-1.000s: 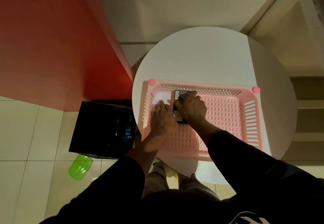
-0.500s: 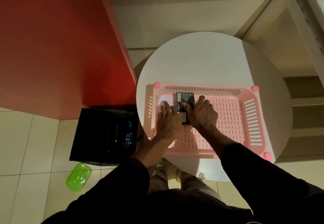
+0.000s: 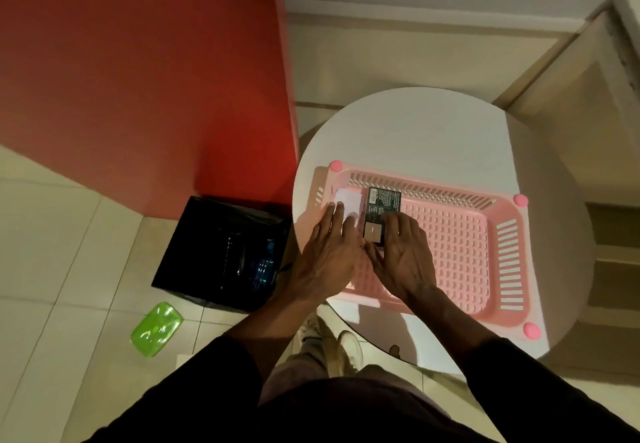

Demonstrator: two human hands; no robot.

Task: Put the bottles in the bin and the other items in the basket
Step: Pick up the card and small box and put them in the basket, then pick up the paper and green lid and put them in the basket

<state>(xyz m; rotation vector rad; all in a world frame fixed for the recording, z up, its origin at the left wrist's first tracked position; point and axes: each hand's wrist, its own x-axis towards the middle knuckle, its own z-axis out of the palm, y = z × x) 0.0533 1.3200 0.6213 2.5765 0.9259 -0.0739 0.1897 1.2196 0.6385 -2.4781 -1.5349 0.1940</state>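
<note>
**Hands ease back off two packs laid in the basket**

Both hands have slid toward the near side since the earlier frames, baring more of what lies under them.

Head view: the left hand [image 3: 329, 252] lies flat, fingers straight, its tips on a white pack [image 3: 348, 200]. The right hand [image 3: 403, 255] lies just beside it, also flat, fingertips on the near end of a dark pack [image 3: 382, 205]. Neither hand grips anything. Both packs sit side by side in the far left corner of the pink basket [image 3: 512, 252], which stands on the round table [image 3: 415, 131].

This looks like the release after placing. Lifting the fingers straight up, not dragging them, should leave the packs flat.

The basket's near edge sits close to the table's rim, so a backward tug could tip it. Its right half lies open. On the floor to the left, the black bin [image 3: 194, 255] stands against the red wall [image 3: 138, 79], with bluish shapes inside, probably bottles [image 3: 261, 269]. A green lid [image 3: 156, 329] lies near it.
</note>
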